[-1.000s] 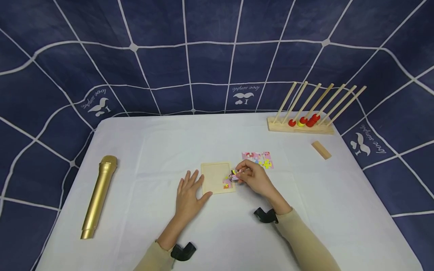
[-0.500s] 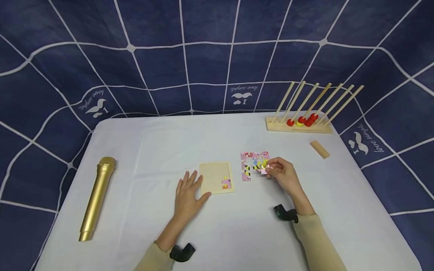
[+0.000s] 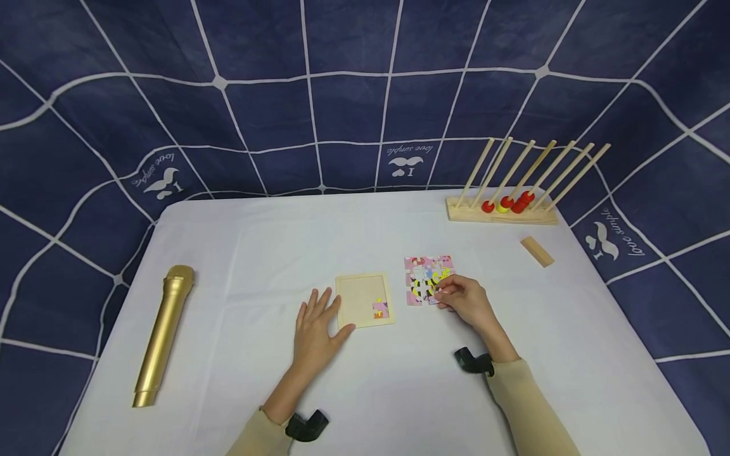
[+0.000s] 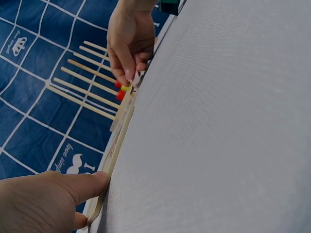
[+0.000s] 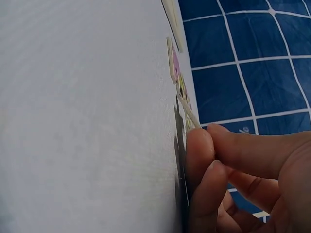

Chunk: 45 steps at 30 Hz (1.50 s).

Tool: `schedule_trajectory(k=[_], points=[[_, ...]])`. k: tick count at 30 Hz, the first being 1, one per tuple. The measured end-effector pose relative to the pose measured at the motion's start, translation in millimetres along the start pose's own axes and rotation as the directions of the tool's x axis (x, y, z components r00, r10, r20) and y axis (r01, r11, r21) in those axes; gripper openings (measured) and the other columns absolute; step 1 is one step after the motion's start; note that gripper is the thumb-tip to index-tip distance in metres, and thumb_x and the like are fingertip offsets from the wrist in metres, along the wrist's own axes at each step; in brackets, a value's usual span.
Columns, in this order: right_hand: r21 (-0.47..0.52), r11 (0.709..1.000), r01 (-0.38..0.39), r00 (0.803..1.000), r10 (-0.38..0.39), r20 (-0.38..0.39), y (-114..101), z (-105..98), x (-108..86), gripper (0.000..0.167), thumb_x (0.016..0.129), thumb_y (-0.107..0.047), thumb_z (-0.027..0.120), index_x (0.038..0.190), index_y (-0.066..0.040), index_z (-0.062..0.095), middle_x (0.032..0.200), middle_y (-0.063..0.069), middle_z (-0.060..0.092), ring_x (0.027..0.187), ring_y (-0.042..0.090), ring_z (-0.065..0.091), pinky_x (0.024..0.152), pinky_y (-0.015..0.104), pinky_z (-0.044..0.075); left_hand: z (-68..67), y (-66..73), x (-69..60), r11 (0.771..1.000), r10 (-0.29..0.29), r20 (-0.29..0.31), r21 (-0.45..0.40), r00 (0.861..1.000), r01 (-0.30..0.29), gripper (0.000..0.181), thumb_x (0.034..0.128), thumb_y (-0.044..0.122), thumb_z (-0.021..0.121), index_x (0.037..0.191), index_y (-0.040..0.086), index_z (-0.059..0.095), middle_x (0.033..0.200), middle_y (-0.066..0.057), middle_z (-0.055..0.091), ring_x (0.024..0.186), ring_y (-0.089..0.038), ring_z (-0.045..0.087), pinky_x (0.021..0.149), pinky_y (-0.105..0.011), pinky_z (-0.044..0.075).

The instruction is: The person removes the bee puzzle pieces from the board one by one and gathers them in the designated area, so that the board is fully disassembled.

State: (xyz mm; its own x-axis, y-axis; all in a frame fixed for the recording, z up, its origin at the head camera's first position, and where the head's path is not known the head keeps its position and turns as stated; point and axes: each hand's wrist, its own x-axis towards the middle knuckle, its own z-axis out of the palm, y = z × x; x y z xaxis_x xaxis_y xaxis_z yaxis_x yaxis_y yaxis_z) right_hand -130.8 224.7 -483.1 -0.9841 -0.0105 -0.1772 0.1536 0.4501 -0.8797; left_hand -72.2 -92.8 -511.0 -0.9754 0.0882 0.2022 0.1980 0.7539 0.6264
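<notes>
My left hand (image 3: 316, 335) lies with fingers spread at the left edge of a square wooden puzzle tray (image 3: 356, 277). In the left wrist view, its thumb (image 4: 92, 187) touches the tray's side. A pink puzzle piece (image 3: 380, 309) sits in the tray's lower right corner. To the right of the tray, several printed pieces lie fitted together as a puzzle (image 3: 419, 275). My right hand (image 3: 469, 306) pinches a puzzle piece (image 5: 190, 112) between thumb and fingers at the puzzle's lower right. In the right wrist view, that piece is tilted; the fingers hide most of it.
A gold microphone (image 3: 165, 329) lies at the left of the white table. Toward the back right stands a wooden rack (image 3: 502, 216) with upright rods and several red and yellow beads. A small wooden block (image 3: 537, 251) lies in front of it.
My right hand has moved from above the tray to the puzzle on the right, carrying a piece, then a little down and left along its lower edge. My left hand has stayed put.
</notes>
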Motion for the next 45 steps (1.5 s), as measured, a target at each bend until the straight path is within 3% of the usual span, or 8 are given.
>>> schedule_trajectory(k=[7, 12, 23, 31, 37, 45], points=[[-0.151, 0.986, 0.064, 0.996, -0.074, -0.058, 2, 5, -1.1, 0.017, 0.083, -0.005, 0.075, 0.099, 0.002, 0.070, 0.075, 0.010, 0.065, 0.057, 0.010, 0.066, 0.052, 0.019, 0.050, -0.1, -0.2, -0.6, 1.000, 0.012, -0.009, 0.004, 1.000, -0.012, 0.065, 0.0788, 0.031, 0.081, 0.131, -0.001, 0.059, 0.149, -0.020, 0.045, 0.146, -0.042, 0.027, 0.116, -0.060, 0.017], [-0.263, 0.959, 0.102, 0.986, -0.132, -0.098, 2, 7, -2.3, 0.017, 0.082, -0.006, 0.076, 0.097, 0.000, 0.071, 0.087, 0.014, 0.061, 0.057, 0.007, 0.061, 0.053, 0.017, 0.045, 0.6, -1.0, -1.3, 1.000, 0.028, -0.030, 0.007, 0.999, -0.027, 0.065, 0.0776, 0.031, 0.082, 0.130, -0.002, 0.060, 0.147, -0.021, 0.046, 0.144, -0.044, 0.029, 0.115, -0.062, 0.019], [-0.264, 0.961, 0.082, 0.983, -0.122, -0.139, 1, 10, 0.0, 0.019, 0.080, -0.006, 0.077, 0.095, 0.000, 0.066, 0.077, 0.009, 0.063, 0.059, 0.010, 0.059, 0.054, 0.018, 0.045, -0.9, -1.5, -0.6, 1.000, 0.006, -0.014, -0.009, 1.000, -0.006, 0.066, 0.0790, 0.031, 0.081, 0.132, -0.001, 0.059, 0.149, -0.020, 0.044, 0.146, -0.041, 0.026, 0.117, -0.059, 0.016], [-0.289, 0.939, 0.186, 0.947, -0.249, -0.202, -11, 12, -1.4, 0.019, 0.079, -0.006, 0.080, 0.094, -0.001, 0.070, 0.083, 0.011, 0.066, 0.071, 0.017, 0.058, 0.062, 0.018, 0.044, 0.8, -0.9, -0.2, 1.000, 0.022, -0.032, -0.004, 0.999, -0.022, 0.066, 0.0766, 0.030, 0.082, 0.130, -0.002, 0.060, 0.148, -0.021, 0.046, 0.145, -0.043, 0.028, 0.115, -0.061, 0.018], [-0.234, 0.919, 0.318, 0.927, -0.353, -0.125, -23, 29, 0.6, 0.021, 0.079, -0.003, 0.078, 0.099, 0.000, 0.070, 0.085, 0.011, 0.064, 0.071, 0.015, 0.056, 0.063, 0.018, 0.044, 1.1, -1.1, 0.1, 0.999, 0.033, -0.049, 0.003, 0.998, -0.033, 0.066, 0.0758, 0.030, 0.083, 0.129, -0.002, 0.061, 0.147, -0.022, 0.047, 0.144, -0.044, 0.030, 0.115, -0.061, 0.019], [-0.196, 0.911, 0.363, 0.932, -0.359, 0.055, -38, 65, -0.8, 0.028, 0.078, -0.008, 0.081, 0.103, -0.003, 0.070, 0.087, 0.007, 0.064, 0.068, 0.011, 0.052, 0.062, 0.020, 0.043, 2.4, -0.7, -0.2, 0.999, 0.040, -0.044, 0.003, 0.998, -0.040, 0.065, 0.0766, 0.030, 0.082, 0.129, -0.003, 0.061, 0.146, -0.023, 0.047, 0.143, -0.045, 0.030, 0.114, -0.062, 0.020]])
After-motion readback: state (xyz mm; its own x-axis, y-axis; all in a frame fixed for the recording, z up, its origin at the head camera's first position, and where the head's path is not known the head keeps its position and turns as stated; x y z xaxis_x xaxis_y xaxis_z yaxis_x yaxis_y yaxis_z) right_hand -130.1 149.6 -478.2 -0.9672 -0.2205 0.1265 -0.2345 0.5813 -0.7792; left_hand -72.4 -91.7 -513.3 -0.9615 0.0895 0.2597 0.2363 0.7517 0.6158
